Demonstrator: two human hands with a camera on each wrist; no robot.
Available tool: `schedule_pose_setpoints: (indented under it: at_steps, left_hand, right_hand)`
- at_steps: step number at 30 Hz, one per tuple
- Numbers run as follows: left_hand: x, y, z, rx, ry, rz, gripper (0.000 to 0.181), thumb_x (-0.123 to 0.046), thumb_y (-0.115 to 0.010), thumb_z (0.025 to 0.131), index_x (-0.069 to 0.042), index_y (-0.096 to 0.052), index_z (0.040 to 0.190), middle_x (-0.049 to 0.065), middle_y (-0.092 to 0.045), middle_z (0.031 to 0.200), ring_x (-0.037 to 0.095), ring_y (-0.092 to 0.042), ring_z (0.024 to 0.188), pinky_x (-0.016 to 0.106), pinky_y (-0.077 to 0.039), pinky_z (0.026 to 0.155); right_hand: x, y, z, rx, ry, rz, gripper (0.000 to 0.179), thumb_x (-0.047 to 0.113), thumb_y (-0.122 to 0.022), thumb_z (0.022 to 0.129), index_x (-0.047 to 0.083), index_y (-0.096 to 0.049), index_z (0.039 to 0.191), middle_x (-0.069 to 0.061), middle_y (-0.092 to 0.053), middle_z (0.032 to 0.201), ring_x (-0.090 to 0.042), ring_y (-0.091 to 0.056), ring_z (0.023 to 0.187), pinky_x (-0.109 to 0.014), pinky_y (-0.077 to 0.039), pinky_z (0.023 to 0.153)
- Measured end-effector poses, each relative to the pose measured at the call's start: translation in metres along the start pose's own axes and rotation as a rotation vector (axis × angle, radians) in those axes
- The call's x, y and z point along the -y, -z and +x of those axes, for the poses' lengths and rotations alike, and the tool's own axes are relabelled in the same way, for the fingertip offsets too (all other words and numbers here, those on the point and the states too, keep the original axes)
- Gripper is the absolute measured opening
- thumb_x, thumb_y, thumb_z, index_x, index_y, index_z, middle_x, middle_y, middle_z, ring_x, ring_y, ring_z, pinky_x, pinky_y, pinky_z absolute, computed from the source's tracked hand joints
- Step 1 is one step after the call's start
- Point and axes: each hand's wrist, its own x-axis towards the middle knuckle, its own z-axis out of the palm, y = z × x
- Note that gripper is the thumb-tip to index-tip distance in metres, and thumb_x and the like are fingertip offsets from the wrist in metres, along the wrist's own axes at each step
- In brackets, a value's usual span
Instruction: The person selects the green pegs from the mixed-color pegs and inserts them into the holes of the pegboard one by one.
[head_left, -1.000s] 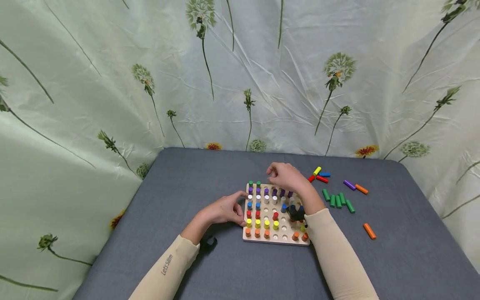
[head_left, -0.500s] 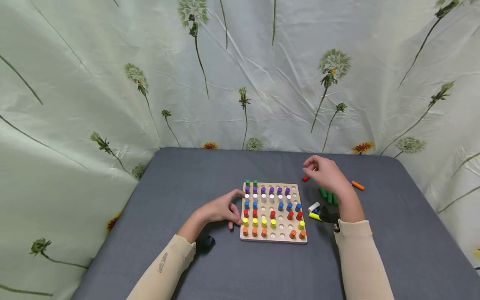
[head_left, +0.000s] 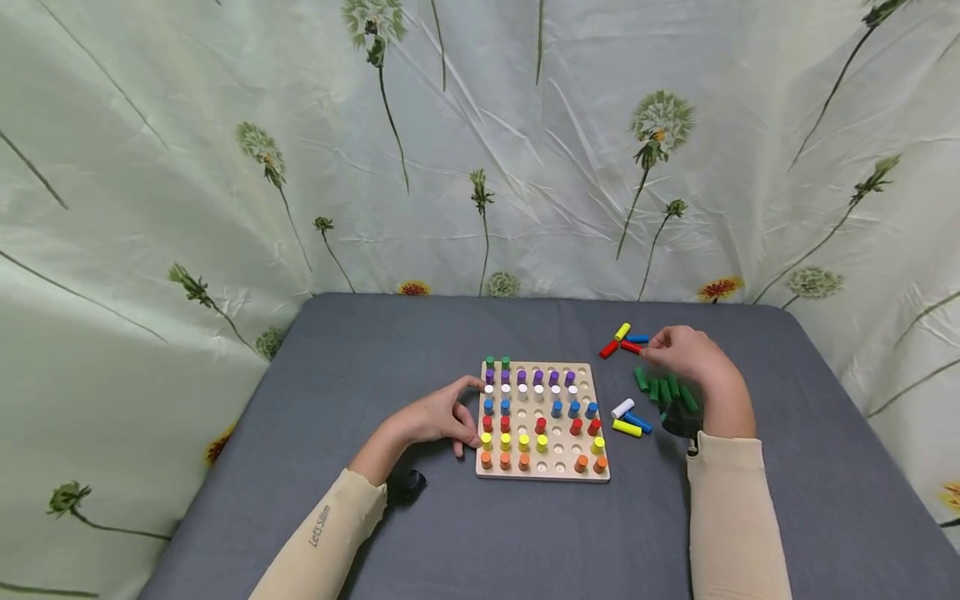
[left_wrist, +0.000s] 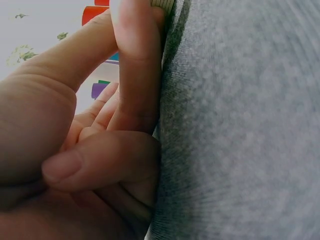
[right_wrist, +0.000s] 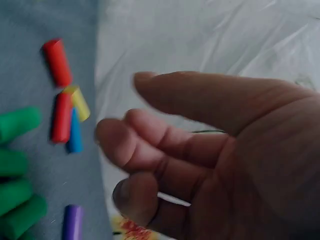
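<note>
Left hand [head_left: 435, 415] touches the pegboard's [head_left: 551, 472] left edge, thumb and forefinger spread; empty right hand [head_left: 696, 358], thumb parted, hovers near the tabletop's [head_left: 405, 350] far right corner.

On the worktop [head_left: 375, 358], we have a pegboard [head_left: 531, 422] with pegs [head_left: 538, 393] upright in its holes. Beyond its far right corner lies one loose cluster [head_left: 609, 349]; right of it, a row [head_left: 664, 391]; nearer us, beside its right edge, a trio [head_left: 627, 428].

Dark grey tabletop [head_left: 375, 358], pale floral cloth [head_left: 480, 125] behind.
Cloth wraps 9 through 12 to 3 o'clock, dandelion-printed, creased near 12.
</note>
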Motion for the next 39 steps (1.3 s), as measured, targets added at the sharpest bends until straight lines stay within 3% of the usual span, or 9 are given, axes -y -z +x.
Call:
schedule_pose_setpoints:
  at_steps: [8,10,12,16,20,23,30,39]
  left_hand:
    - [-0.003,0.0,-0.002,0.001,0.009,0.009,0.083,0.003,-0.076,0.094,-0.012,-0.028,0.16,0.006,-0.077,0.084,0.014,-0.07,0.059,0.032,-0.063,0.066]
    - [-0.003,0.0,-0.003,0.003,0.008,0.007,0.083,0.003,-0.076,0.094,-0.012,-0.028,0.16,0.006,-0.077,0.083,0.014,-0.071,0.059,0.032,-0.063,0.066]
    - [-0.003,0.0,-0.003,0.004,0.007,0.002,0.083,0.004,-0.076,0.094,-0.011,-0.028,0.16,0.006,-0.077,0.083,0.014,-0.071,0.059,0.032,-0.063,0.065]
    - [-0.004,-0.001,-0.002,0.004,0.007,-0.003,0.084,0.005,-0.076,0.092,-0.012,-0.029,0.159,0.006,-0.077,0.083,0.014,-0.071,0.059,0.031,-0.062,0.063]
    - [-0.004,-0.002,-0.002,0.001,0.008,-0.005,0.084,0.005,-0.076,0.091,-0.012,-0.029,0.158,0.006,-0.077,0.083,0.014,-0.071,0.059,0.031,-0.062,0.062]
    - [-0.004,-0.002,-0.003,-0.004,0.012,-0.002,0.085,0.005,-0.077,0.091,-0.012,-0.029,0.159,0.006,-0.077,0.083,0.014,-0.07,0.059,0.031,-0.062,0.062]
    - [-0.005,-0.003,-0.003,-0.006,0.02,-0.004,0.084,0.004,-0.077,0.092,-0.012,-0.029,0.159,0.007,-0.076,0.083,0.014,-0.07,0.059,0.032,-0.062,0.063]
    - [-0.005,-0.004,-0.003,-0.014,0.03,-0.018,0.085,0.005,-0.076,0.091,-0.012,-0.028,0.16,0.007,-0.073,0.081,0.015,-0.07,0.059,0.029,-0.06,0.059]
  right_hand:
    - [-0.01,-0.013,0.012,0.099,-0.099,-0.068,0.029,0.031,-0.067,0.101,0.005,-0.067,0.09,-0.005,-0.059,0.08,-0.021,-0.053,0.076,-0.035,-0.043,0.068]
    - [-0.012,-0.015,0.013,0.105,-0.123,-0.093,0.031,0.033,-0.068,0.101,0.006,-0.066,0.086,-0.004,-0.058,0.078,-0.022,-0.054,0.076,-0.042,-0.045,0.074]
    - [-0.013,-0.016,0.015,0.106,-0.139,-0.121,0.032,0.034,-0.068,0.101,0.008,-0.066,0.083,-0.004,-0.059,0.076,-0.023,-0.055,0.077,-0.056,-0.05,0.085]
    - [-0.015,-0.019,0.019,0.118,-0.146,-0.156,0.032,0.035,-0.067,0.101,0.01,-0.066,0.08,-0.004,-0.06,0.076,-0.024,-0.058,0.079,-0.071,-0.047,0.095]
    - [-0.015,-0.022,0.025,0.14,-0.127,-0.16,0.031,0.032,-0.067,0.099,0.011,-0.065,0.076,-0.002,-0.058,0.073,-0.021,-0.057,0.074,-0.047,-0.052,0.078]
    - [-0.014,-0.025,0.028,0.149,-0.112,-0.159,0.031,0.029,-0.069,0.098,0.012,-0.063,0.072,0.0,-0.053,0.07,-0.019,-0.054,0.07,-0.033,-0.045,0.067]
    - [-0.012,-0.027,0.027,0.134,-0.075,-0.157,0.029,0.023,-0.067,0.098,0.013,-0.06,0.072,0.002,-0.047,0.068,-0.018,-0.049,0.067,-0.033,-0.039,0.066]
    - [-0.008,-0.021,0.025,0.092,-0.029,-0.053,0.024,0.017,-0.061,0.098,0.012,-0.056,0.075,0.002,-0.043,0.069,-0.017,-0.045,0.067,-0.032,-0.035,0.065]
